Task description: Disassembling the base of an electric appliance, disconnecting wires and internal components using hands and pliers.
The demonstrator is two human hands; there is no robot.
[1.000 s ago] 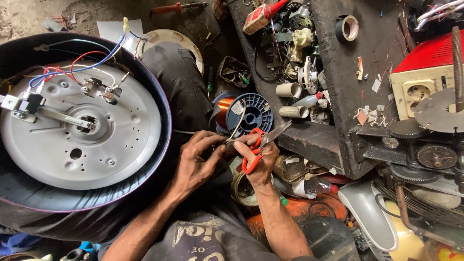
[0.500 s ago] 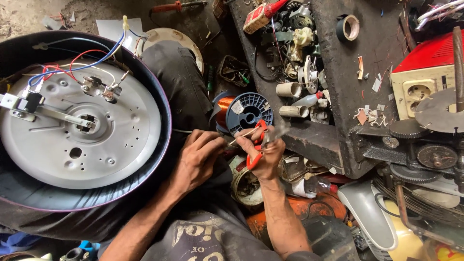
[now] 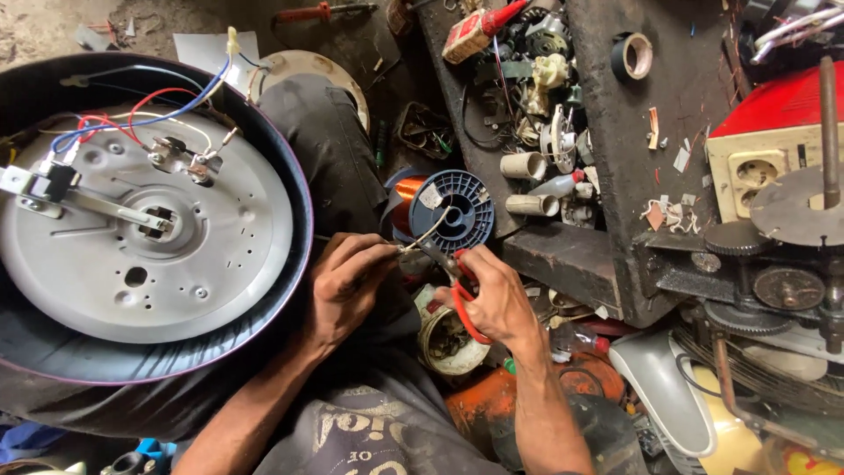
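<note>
At centre frame, the left hand (image 3: 347, 286) pinches a thin wire (image 3: 428, 233) while the right hand (image 3: 497, 299) squeezes red-handled pliers (image 3: 453, 281) onto its end. A slip could nick a fingertip or snap the strand. Clutter crowds the dark workbench (image 3: 615, 132) at upper right; an upturned appliance base (image 3: 132, 220) fills the left.

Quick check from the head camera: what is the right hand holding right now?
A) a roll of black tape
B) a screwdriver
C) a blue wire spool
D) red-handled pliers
D: the right hand grips the red-handled pliers, their tip meeting the thin wire pinched by the left hand.
</note>
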